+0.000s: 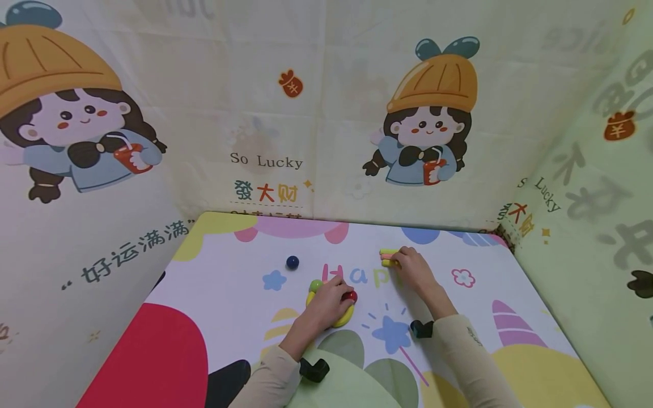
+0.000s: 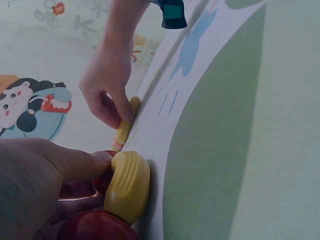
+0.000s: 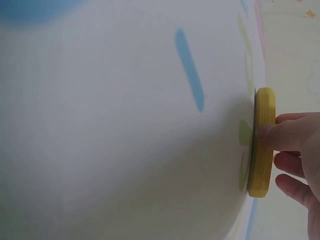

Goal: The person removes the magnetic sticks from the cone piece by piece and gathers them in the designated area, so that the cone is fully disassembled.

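My left hand (image 1: 329, 303) is over a small group of toys on the table. Its thumb and fingers pinch a small red ball (image 2: 101, 181) behind a ridged, curved yellow piece like a toy banana (image 2: 129, 187). Another red round piece (image 2: 95, 229) is nearer the camera. A green ball (image 1: 316, 285) lies beyond the hand. Farther right, my right hand (image 1: 412, 266) pinches a ridged yellow stick (image 3: 264, 150) between thumb and fingers. Next to it lie a pink stick (image 1: 386, 256) and a second yellow stick (image 1: 388, 251), side by side.
A dark blue ball (image 1: 292, 262) rests on the table beyond the left hand. The patterned tabletop (image 1: 224, 272) meets a printed cloth wall (image 1: 336, 141) at its far edge. Black wrist mounts (image 1: 314, 370) are on both forearms. A black object (image 1: 229, 382) shows near the front left.
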A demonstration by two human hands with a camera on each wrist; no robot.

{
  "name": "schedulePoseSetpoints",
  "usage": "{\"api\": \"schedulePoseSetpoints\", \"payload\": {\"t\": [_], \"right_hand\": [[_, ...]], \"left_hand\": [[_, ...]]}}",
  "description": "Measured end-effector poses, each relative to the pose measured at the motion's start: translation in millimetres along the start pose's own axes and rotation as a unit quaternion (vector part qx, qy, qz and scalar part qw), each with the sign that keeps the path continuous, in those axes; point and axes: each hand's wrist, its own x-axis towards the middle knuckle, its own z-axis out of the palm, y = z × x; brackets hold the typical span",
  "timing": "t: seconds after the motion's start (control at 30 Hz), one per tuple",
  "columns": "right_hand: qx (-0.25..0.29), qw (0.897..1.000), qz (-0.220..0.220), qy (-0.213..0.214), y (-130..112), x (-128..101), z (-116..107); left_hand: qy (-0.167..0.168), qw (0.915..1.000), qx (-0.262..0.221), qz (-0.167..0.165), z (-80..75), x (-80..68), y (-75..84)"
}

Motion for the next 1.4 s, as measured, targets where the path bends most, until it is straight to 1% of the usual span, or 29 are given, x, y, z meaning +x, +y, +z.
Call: {"api": "schedulePoseSetpoints", "payload": {"t": [0.17,0.33,0.47,0.6,0.77,0.87,1.07,1.27,1.4], "right_hand": [[0.012,1.000,0.002,-0.001,1,-1,0],[0.026,1.000,-0.007,0.013,4,-2,2],[0.039,0.999,-0.004,0.018,5,-3,2],[0.051,0.998,0.015,0.015,1,-6,0],[0.066,0.997,0.042,0.009,-10,-8,-4],[0.078,0.996,0.050,0.012,-18,-9,-7],[0.105,0.992,0.063,0.011,-32,-9,-9],[0.123,0.991,0.059,0.003,-46,-12,-10],[0.136,0.988,0.072,-0.013,-55,-14,-10]], "left_hand": [[0.001,1.0000,-0.002,0.001,0.4,-0.1,0.6],[0.005,1.0000,-0.002,0.006,0.7,-0.1,1.0],[0.006,0.9999,-0.001,0.009,0.3,-0.1,1.4],[0.002,1.0000,-0.004,0.008,-0.2,-0.4,1.4],[-0.007,0.9999,-0.012,-0.008,-0.8,-0.3,0.1],[-0.008,0.9997,-0.021,-0.012,-2.4,-0.3,-0.3],[-0.003,0.9983,-0.043,-0.039,-11.0,-0.9,0.8],[0.030,0.9975,-0.041,-0.049,-24.1,-2.6,-1.3],[0.045,0.9953,-0.050,-0.070,-33.9,-4.7,-3.8]]}}
